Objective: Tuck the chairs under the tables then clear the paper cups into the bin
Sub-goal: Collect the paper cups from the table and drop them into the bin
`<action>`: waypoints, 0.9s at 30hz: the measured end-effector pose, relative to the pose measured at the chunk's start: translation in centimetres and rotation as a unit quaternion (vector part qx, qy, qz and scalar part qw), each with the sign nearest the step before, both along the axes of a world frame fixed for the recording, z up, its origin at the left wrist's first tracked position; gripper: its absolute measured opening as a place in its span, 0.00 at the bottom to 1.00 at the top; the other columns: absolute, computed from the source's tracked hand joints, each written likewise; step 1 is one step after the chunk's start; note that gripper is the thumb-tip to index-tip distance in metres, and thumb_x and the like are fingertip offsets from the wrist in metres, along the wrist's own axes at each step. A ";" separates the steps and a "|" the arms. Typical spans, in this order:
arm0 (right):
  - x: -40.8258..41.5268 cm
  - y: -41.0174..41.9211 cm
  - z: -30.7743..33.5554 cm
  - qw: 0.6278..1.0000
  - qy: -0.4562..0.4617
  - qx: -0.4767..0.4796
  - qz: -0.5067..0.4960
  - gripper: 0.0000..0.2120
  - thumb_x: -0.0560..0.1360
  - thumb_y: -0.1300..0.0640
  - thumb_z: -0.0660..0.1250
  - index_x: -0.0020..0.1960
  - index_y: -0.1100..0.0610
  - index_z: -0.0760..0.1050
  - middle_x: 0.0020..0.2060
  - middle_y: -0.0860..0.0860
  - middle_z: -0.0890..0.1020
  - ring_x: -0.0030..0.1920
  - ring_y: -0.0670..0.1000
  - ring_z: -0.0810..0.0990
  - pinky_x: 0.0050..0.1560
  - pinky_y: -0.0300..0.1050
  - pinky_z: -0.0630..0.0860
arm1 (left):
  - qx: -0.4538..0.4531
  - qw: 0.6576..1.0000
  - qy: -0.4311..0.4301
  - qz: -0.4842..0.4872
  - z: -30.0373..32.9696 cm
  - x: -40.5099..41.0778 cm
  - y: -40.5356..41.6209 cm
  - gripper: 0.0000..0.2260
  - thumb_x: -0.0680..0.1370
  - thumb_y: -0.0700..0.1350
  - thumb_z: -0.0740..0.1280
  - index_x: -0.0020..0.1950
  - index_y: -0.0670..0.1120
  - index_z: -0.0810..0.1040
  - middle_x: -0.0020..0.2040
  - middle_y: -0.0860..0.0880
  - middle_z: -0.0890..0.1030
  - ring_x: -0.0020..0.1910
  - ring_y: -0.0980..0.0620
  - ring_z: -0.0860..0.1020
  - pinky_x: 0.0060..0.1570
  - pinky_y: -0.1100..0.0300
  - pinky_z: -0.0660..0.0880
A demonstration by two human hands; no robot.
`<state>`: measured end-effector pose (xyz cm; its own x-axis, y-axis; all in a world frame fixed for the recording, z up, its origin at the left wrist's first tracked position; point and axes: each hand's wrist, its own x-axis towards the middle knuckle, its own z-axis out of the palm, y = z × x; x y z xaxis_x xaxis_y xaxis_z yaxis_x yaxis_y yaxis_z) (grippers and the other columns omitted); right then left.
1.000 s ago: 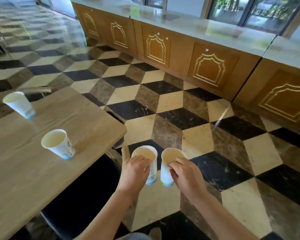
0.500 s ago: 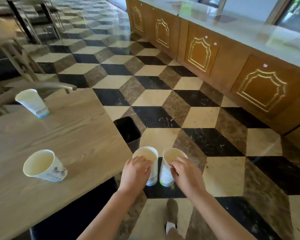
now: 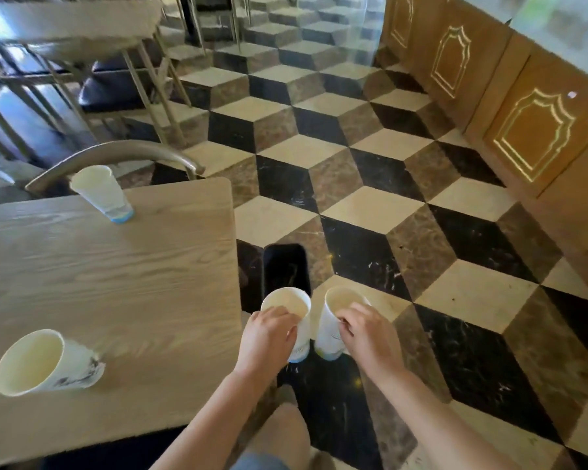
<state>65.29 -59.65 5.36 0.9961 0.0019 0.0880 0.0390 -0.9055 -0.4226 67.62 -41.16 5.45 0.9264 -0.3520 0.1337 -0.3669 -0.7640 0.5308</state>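
My left hand (image 3: 269, 335) grips a white paper cup (image 3: 291, 308) by its rim, held upright over the floor. My right hand (image 3: 365, 334) holds a second paper cup (image 3: 335, 320) the same way, right beside the first. Just beyond both cups a small black bin (image 3: 286, 268) stands on the floor by the table's corner. Two more paper cups remain on the wooden table (image 3: 116, 283): one (image 3: 101, 193) at its far edge, another (image 3: 45, 362) near the left front. A chair's curved metal back (image 3: 116, 156) shows behind the table's far edge.
More chairs (image 3: 112, 83) and another table (image 3: 68, 22) stand at the upper left. A brown wooden counter with gold-trimmed panels (image 3: 530, 130) runs along the right. The checkered marble floor (image 3: 387, 205) stretches between them. My knee (image 3: 279, 432) shows at the bottom.
The view has swung left and forward while both hands kept their cups. The bin came out from behind the table corner and now sits directly beyond the two held cups.
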 end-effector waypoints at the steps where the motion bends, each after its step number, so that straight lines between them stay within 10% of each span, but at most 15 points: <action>1: 1.7 -0.4 -0.6 1.000 0.008 0.000 0.008 0.04 0.69 0.63 0.71 0.38 0.56 0.78 0.32 0.49 0.77 0.32 0.47 0.73 0.28 0.32 0.66 | 0.003 1.000 0.006 0.012 -0.5 1.1 -0.4 0.09 0.69 0.36 0.73 0.47 0.44 0.83 0.46 0.47 0.84 0.45 0.46 0.81 0.49 0.49 0.76; 6: 9.6 -2.0 -3.4 0.999 0.053 -0.001 0.007 0.03 0.69 0.64 0.70 0.37 0.58 0.77 0.32 0.52 0.77 0.33 0.53 0.75 0.28 0.51 0.75 | -0.008 0.997 0.056 0.058 -3.0 7.8 -1.8 0.09 0.73 0.38 0.68 0.51 0.46 0.82 0.49 0.48 0.83 0.48 0.45 0.78 0.52 0.52 0.71; 27: 33.6 -1.7 -25.2 0.985 0.134 0.003 0.108 0.01 0.70 0.65 0.69 0.40 0.61 0.79 0.35 0.57 0.81 0.37 0.59 0.78 0.33 0.49 0.74 | 0.064 0.951 0.233 0.193 -25.8 26.0 -4.0 0.12 0.74 0.38 0.65 0.57 0.46 0.80 0.49 0.46 0.82 0.48 0.45 0.77 0.49 0.51 0.76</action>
<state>98.86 -61.35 -19.83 0.9598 0.2168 -0.1783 0.1168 -0.8860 -0.4487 93.62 -45.11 -20.38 0.9379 0.0401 -0.3445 0.2058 -0.8638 0.4599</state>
